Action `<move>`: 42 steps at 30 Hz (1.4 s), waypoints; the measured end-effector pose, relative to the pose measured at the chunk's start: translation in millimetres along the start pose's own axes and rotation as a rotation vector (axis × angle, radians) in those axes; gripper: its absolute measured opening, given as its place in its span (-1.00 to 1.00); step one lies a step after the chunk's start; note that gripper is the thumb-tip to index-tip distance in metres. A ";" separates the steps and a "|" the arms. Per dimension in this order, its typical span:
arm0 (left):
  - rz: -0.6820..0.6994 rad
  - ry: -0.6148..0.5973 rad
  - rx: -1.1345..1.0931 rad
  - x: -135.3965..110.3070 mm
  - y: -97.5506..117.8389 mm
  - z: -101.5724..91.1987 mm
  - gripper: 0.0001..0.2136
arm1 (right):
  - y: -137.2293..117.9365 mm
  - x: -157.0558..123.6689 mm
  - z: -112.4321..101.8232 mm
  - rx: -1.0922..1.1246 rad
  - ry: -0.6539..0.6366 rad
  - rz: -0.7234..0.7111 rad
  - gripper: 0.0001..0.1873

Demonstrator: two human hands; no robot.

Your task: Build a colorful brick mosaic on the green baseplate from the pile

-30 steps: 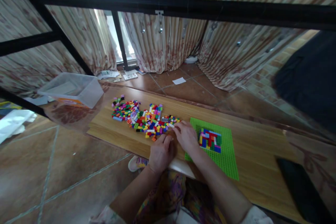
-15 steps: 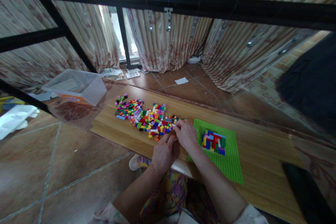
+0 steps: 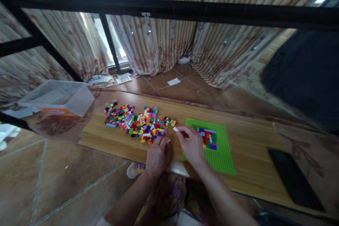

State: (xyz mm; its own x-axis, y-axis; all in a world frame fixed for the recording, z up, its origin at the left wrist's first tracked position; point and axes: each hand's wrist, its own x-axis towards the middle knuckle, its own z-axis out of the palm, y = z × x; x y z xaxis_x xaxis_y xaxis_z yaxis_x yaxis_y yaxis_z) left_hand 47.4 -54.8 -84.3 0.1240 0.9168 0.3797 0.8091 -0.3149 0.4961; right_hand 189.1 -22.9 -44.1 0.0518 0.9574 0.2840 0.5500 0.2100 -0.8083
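A heap of small coloured bricks (image 3: 135,123) lies on a wooden board (image 3: 246,148). To its right is a green baseplate (image 3: 222,155) with a patch of coloured bricks (image 3: 208,137) built on it. My right hand (image 3: 191,144) is between the heap and the baseplate, its fingers pinched on a small white brick (image 3: 175,129). Curled at the heap's near edge, my left hand (image 3: 158,154) rests on the board, and a small pale piece shows at its fingertips.
A clear plastic box (image 3: 59,96) stands at the left end of the table. A black flat object (image 3: 292,180) lies at the right end. A black metal frame (image 3: 169,9) crosses the view ahead, with curtains and a tiled floor beyond.
My right hand has lifted off the heap's right edge with a white brick pinched in its fingers. My left hand stays put. The view has shifted.
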 end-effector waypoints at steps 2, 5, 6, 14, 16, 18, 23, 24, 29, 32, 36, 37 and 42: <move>0.011 0.007 0.016 0.0 -1.1 0.3 -0.85 | 5.1 -13.4 -26.6 0.023 0.071 0.031 -0.78; 0.031 0.025 0.029 0.7 -3.1 1.6 -0.86 | 22.5 -30.5 -63.6 -0.009 0.213 0.150 -0.75; 0.038 0.030 0.032 1.1 -3.6 1.9 -0.86 | 29.3 -33.9 -73.1 -0.051 0.237 0.192 -0.73; 0.071 0.032 0.070 4.5 -5.3 0.6 -0.85 | 50.4 -28.8 -80.3 -0.467 0.233 0.231 -0.74; 0.073 0.028 0.079 4.4 -5.9 0.4 -0.85 | 49.7 -26.9 -74.8 -0.545 0.239 0.225 -0.75; 0.076 0.026 0.083 4.4 -6.4 0.7 -0.85 | 49.7 -26.1 -71.5 -0.590 0.235 0.219 -0.77; 0.080 0.035 0.089 4.2 -8.0 2.9 -0.86 | 52.7 -26.6 -69.2 -0.588 0.211 0.183 -0.77; 0.079 0.037 0.090 4.0 -8.2 3.2 -0.86 | 53.5 -27.0 -68.9 -0.578 0.205 0.164 -0.76; 0.071 0.032 0.078 3.3 -7.7 3.0 -0.85 | 57.3 -28.3 -68.6 -0.542 0.178 0.084 -0.72; 0.075 0.027 0.054 3.4 -6.6 2.1 -0.86 | 59.2 -28.6 -69.2 -0.533 0.176 0.071 -0.73; 0.065 0.019 0.043 3.7 -5.6 1.1 -0.87 | 60.0 -30.1 -70.7 -0.530 0.189 0.058 -0.73; 0.063 0.015 0.044 3.7 -5.5 1.0 -0.87 | 59.8 -30.7 -71.4 -0.530 0.198 0.053 -0.72; 0.058 0.011 0.035 3.4 -4.9 0.8 -0.86 | 57.6 -34.6 -76.3 -0.599 0.239 0.015 -0.64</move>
State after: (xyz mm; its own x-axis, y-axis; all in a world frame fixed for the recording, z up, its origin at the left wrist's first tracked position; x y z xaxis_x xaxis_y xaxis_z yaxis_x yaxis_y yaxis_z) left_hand 44.3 -49.9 -86.1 0.1651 0.8943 0.4158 0.8204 -0.3586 0.4453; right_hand 282.5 -59.1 -61.1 0.2094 0.8744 0.4377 0.9141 -0.0161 -0.4051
